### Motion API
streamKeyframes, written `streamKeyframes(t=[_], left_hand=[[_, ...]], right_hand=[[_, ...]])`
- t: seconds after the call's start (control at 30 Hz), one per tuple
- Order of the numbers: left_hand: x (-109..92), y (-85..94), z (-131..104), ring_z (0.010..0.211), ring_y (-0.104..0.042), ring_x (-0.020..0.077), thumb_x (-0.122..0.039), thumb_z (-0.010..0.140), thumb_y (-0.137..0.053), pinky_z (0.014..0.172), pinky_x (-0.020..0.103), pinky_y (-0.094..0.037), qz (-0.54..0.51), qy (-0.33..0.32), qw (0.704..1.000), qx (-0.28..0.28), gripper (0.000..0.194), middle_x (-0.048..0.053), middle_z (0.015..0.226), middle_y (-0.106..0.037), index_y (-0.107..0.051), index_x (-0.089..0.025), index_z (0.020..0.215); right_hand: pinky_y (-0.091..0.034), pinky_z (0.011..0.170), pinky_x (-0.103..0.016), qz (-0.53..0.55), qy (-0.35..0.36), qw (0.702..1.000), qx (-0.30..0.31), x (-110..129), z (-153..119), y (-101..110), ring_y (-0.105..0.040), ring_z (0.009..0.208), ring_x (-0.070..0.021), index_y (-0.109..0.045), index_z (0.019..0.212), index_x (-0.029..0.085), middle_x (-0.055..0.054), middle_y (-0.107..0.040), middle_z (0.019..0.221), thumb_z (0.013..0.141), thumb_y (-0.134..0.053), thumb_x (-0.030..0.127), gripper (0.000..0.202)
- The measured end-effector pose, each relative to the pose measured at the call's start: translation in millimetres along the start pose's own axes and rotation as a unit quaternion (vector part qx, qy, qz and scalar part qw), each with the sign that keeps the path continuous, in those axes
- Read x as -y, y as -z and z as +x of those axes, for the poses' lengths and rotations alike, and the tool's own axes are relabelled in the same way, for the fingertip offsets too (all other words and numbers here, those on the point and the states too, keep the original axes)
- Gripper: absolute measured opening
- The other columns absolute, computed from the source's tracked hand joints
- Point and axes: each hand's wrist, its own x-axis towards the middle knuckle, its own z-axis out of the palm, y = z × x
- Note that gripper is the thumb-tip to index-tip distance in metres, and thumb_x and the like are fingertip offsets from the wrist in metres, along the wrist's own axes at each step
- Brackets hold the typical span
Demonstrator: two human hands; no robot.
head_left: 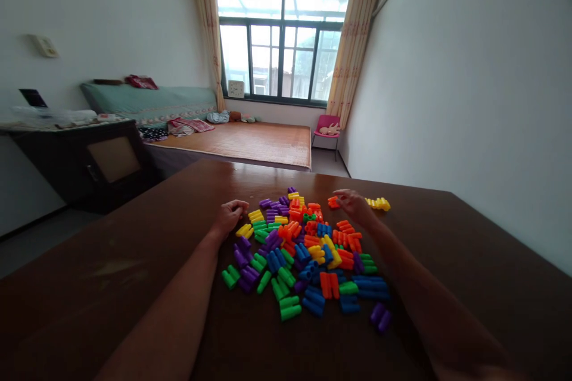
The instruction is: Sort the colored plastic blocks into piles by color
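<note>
Loosely curled, my left hand rests on the table at the left edge of a pile of plastic building blocks. No block shows in it, and the nearest are yellow blocks. My right hand is beyond the pile's far right side, with its fingertips at a small orange block. The fingers seem to pinch it, though the hand partly hides the contact. To the right of that hand lies a joined row of yellow blocks. Purple, green and blue blocks lie between my forearms.
The brown table extends around the pile. A lone purple block lies near my right forearm. Beyond the table are a bed, a pink chair and a window. A dark cabinet stands at the left.
</note>
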Motion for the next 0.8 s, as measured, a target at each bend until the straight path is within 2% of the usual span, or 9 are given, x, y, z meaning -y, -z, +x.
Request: streamKeyframes(t=[0.1, 0.2, 0.33, 0.47, 0.6, 0.7, 0.8], left_hand=[[1.1, -1.2, 0.1, 0.061, -0.062, 0.0152, -0.032, 0.063, -0.061, 0.055, 0.024, -0.045, -0.002, 0.001, 1.0, -0.001, 0.025, 0.003, 0.064, -0.068, -0.07, -0.015, 0.078], [2.4, -2.3, 0.4, 0.06, -0.062, 0.0154, -0.029, 0.063, -0.06, 0.054, 0.024, -0.045, -0.006, -0.001, 1.0, -0.003, 0.023, 0.003, 0.063, -0.067, -0.07, -0.015, 0.077], [7.3, -1.8, 2.1, 0.059, -0.061, 0.0152, -0.026, 0.064, -0.058, 0.054, 0.024, -0.046, 0.002, -0.012, 1.0, -0.005, 0.022, 0.003, 0.064, -0.068, -0.071, -0.015, 0.077], [14.5, -0.9, 5.3, 0.055, -0.059, 0.0143, -0.024, 0.066, -0.056, 0.054, 0.024, -0.046, 0.022, -0.025, 0.999, -0.004, 0.024, 0.003, 0.064, -0.068, -0.072, -0.015, 0.081], [16.8, -2.2, 7.1, 0.054, -0.059, 0.014, -0.023, 0.066, -0.056, 0.053, 0.024, -0.045, 0.031, -0.031, 0.999, -0.006, 0.023, 0.003, 0.063, -0.067, -0.072, -0.015, 0.079], [14.6, -3.0, 6.7, 0.054, -0.059, 0.014, -0.024, 0.065, -0.057, 0.053, 0.024, -0.044, 0.019, -0.028, 0.999, -0.007, 0.022, 0.002, 0.061, -0.067, -0.072, -0.015, 0.078], [12.9, -2.3, 7.1, 0.054, -0.058, 0.0141, -0.027, 0.064, -0.058, 0.052, 0.023, -0.043, 0.005, -0.023, 1.0, -0.003, 0.023, 0.002, 0.06, -0.066, -0.071, -0.015, 0.078]], right_hand=[[-0.048, 0.09, -0.036, -0.028, 0.073, 0.994, 0.082, 44.2, 17.3, -28.5, -0.059, 0.1, -0.0213, -0.066, 0.109, 0.022, -0.008, -0.068, 0.109, 0.088, -0.053, 0.035, 0.028], [-0.044, 0.097, -0.036, -0.08, 0.097, 0.982, 0.141, 67.2, 46.9, -54.8, -0.057, 0.107, -0.0215, -0.066, 0.112, 0.019, -0.009, -0.067, 0.114, 0.089, -0.049, 0.022, 0.029], [-0.043, 0.099, -0.036, -0.107, 0.07, 0.971, 0.202, 74.4, 85.2, -89.4, -0.059, 0.11, -0.0225, -0.066, 0.117, 0.02, -0.01, -0.065, 0.121, 0.089, -0.047, 0.017, 0.034], [-0.048, 0.092, -0.034, -0.075, 0.025, 0.968, 0.24, 69.4, 93.1, -108.9, -0.064, 0.103, -0.0247, -0.07, 0.111, 0.021, -0.007, -0.07, 0.111, 0.083, -0.058, 0.02, 0.03], [-0.051, 0.08, -0.029, -0.038, 0.049, 0.962, 0.265, 67.7, 81.7, -97.0, -0.066, 0.086, -0.0196, -0.071, 0.104, 0.021, -0.004, -0.071, 0.102, 0.075, -0.069, 0.021, 0.029], [-0.052, 0.074, -0.029, -0.027, 0.044, 0.966, 0.253, 72.1, 73.1, -72.6, -0.064, 0.077, -0.016, -0.07, 0.101, 0.018, -0.006, -0.068, 0.101, 0.068, -0.074, 0.02, 0.033], [-0.052, 0.071, -0.028, 0.018, 0.012, 0.978, 0.206, 66.8, 62.4, -39.4, -0.063, 0.076, -0.0151, -0.069, 0.099, 0.017, -0.007, -0.066, 0.102, 0.069, -0.072, 0.024, 0.031]])
